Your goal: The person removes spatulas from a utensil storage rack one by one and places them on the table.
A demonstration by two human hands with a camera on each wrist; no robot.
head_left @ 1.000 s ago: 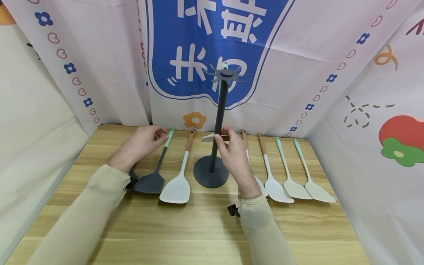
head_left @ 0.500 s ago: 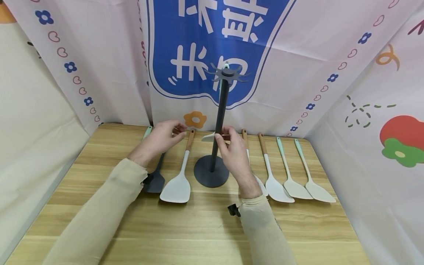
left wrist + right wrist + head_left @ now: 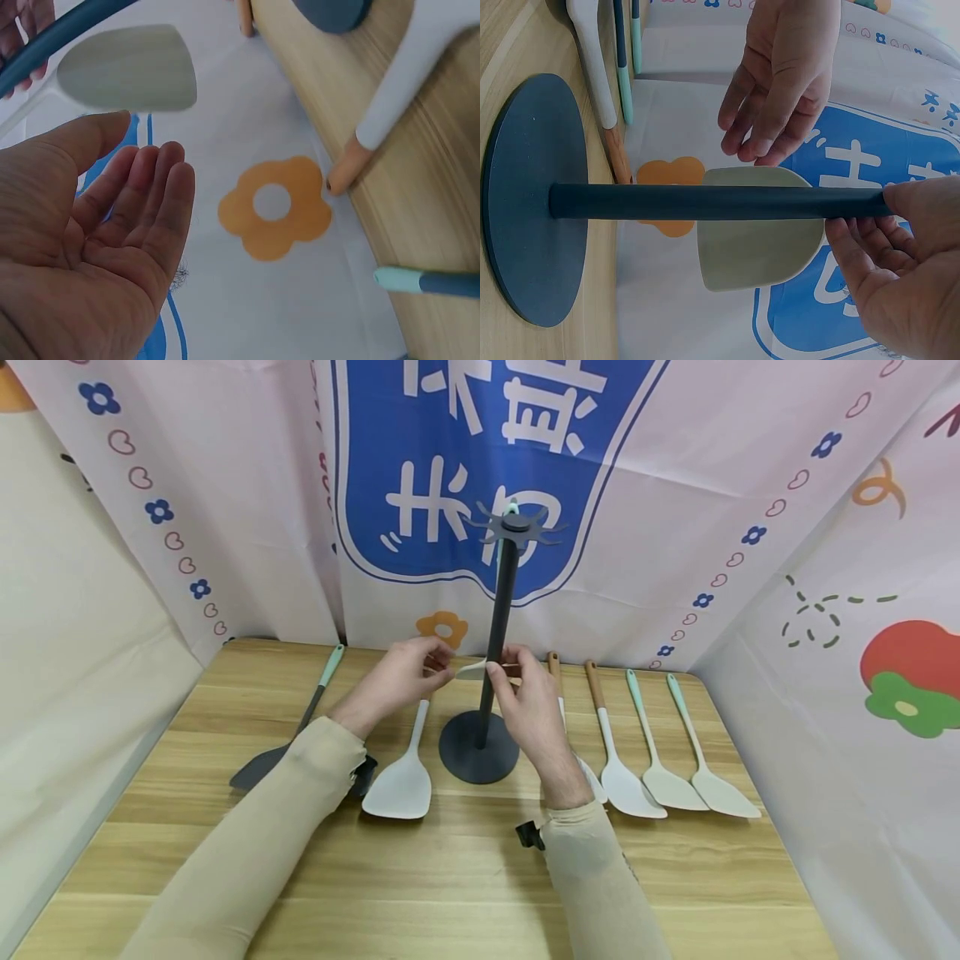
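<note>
A dark upright stand (image 3: 502, 610) with a round base and a hooked top stands mid-table. A pale spatula (image 3: 765, 259) with a mint handle hangs on its far side, blade downward behind the pole. My right hand (image 3: 531, 710) holds the pole, thumb on the near side and fingers behind it. My left hand (image 3: 393, 681) is left of the pole, close to the hanging blade, thumb and fingers apart. In the left wrist view, a gap shows between that hand and the pale blade (image 3: 131, 69). Below lies a white spatula (image 3: 401, 787), its wooden handle partly hidden by my left hand.
At the left lies a dark spatula (image 3: 258, 767) with a mint handle; another dark one is mostly under my left sleeve. Several light spatulas lie to the right, including a white wooden-handled one (image 3: 624, 787) and a mint-handled one (image 3: 722, 793). A printed cloth (image 3: 675, 485) backs the table.
My left hand has moved right, from the dark spatula's handle, past the white spatula's handle, to near the hanging blade. My right hand stays at the pole.
</note>
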